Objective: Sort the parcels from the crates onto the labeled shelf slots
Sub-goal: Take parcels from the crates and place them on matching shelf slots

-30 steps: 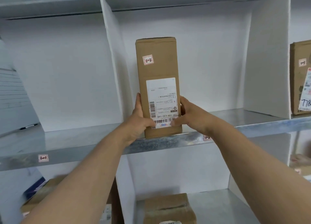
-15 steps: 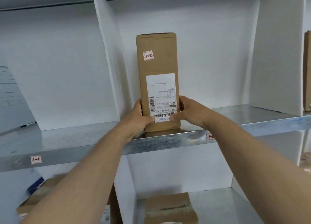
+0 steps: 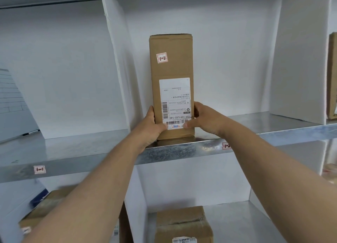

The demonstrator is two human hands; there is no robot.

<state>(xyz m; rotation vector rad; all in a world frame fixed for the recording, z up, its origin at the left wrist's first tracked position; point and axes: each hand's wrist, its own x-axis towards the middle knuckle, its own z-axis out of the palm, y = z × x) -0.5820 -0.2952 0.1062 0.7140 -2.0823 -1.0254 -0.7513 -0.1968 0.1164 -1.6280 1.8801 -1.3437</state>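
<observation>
Parcel (image 3: pixel 171 74) standing upright at frame centre, long axis vertical, base sitting on shelf (image 3: pixel 182 152) near front edge. Left hand (image 3: pixel 149 128) and right hand (image 3: pixel 207 120) flanking lower sides, fingers grasping parcel, thumbs pressing front; both hands equally near.

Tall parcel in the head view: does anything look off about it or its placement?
Nothing serious. The tall parcel stands upright on the shelf, held low by the left hand and right hand. Its red sticker sits slightly crooked, and the slot tag is partly hidden by the right forearm.
</observation>
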